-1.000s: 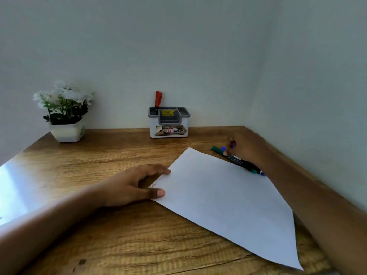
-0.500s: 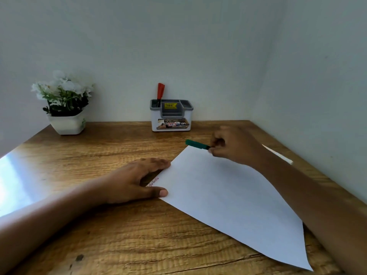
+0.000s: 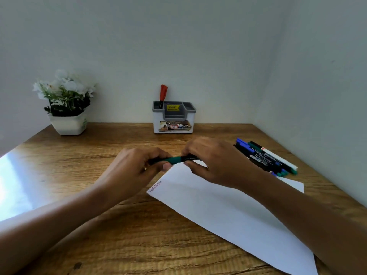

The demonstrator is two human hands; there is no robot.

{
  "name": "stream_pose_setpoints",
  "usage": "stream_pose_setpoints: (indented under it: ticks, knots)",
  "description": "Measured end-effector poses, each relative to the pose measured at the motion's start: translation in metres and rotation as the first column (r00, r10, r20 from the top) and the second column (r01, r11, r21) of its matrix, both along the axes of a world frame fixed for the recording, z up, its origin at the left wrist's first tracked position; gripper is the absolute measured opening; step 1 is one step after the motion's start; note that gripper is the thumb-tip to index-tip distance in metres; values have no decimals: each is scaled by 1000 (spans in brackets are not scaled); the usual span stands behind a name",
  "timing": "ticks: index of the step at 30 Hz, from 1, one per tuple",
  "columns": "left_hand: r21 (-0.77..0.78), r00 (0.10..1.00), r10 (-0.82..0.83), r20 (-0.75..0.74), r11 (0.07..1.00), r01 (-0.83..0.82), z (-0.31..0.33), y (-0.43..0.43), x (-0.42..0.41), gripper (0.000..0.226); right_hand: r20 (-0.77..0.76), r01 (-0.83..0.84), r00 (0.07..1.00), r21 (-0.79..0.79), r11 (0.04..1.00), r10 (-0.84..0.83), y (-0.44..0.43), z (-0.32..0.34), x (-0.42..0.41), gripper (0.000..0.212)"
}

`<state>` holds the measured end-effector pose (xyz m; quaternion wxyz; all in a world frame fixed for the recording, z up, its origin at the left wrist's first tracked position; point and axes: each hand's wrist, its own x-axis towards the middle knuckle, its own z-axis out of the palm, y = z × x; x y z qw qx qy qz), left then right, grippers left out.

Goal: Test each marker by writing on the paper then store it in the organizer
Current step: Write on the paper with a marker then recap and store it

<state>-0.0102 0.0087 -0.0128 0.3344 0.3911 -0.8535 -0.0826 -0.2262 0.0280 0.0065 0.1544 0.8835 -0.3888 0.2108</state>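
Both hands hold a green marker (image 3: 176,159) level above the far corner of the white paper (image 3: 228,211). My left hand (image 3: 137,167) grips its green cap end. My right hand (image 3: 214,161) pinches its black barrel. The paper lies on the wooden desk (image 3: 119,245) and carries red writing near its left corner. A pile of markers (image 3: 266,157), blue, green and white, lies at the right by the wall. The grey and white organizer (image 3: 173,118) stands at the back with a red marker (image 3: 163,93) upright in its left compartment.
A white pot of white flowers (image 3: 66,104) stands at the back left of the desk. Walls close the desk at the back and along the right side. Bright glare falls on the desk's left edge.
My right hand lifted the green marker from the pile and brought it left to the middle. My left hand left the paper's corner and took hold of the marker's cap end.
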Motion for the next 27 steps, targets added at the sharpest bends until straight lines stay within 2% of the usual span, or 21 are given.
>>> stream_pose_setpoints:
  ticks: [5,10,13,16,19,24,27]
  knots:
    - [-190,998,-62,24,980,65,9,-5,-1,20,92,-12,996,50,999,7,0,9,-5,14]
    - [-206,993,-107,40,972,113,8,-8,2,30,103,-14,995,65,998,7,1,11,-8,13]
    - [-176,997,-65,28,982,69,6,-11,-2,18,52,-1,999,36,999,-1,0,12,-8,13]
    - [-50,1000,-15,15,999,16,5,-9,-10,8,-28,7,1000,-25,1000,-7,-2,9,-8,12]
    - [149,1000,1,-22,989,2,8,-8,-14,19,-53,-7,999,-78,997,3,-2,9,-8,10]
    - [381,987,-43,-155,919,100,16,-12,-13,17,-99,-14,995,-169,986,-2,-2,15,-9,9]
    - [542,964,-42,-261,820,182,19,-17,-6,13,-147,-23,989,-208,978,-8,1,19,-13,11]
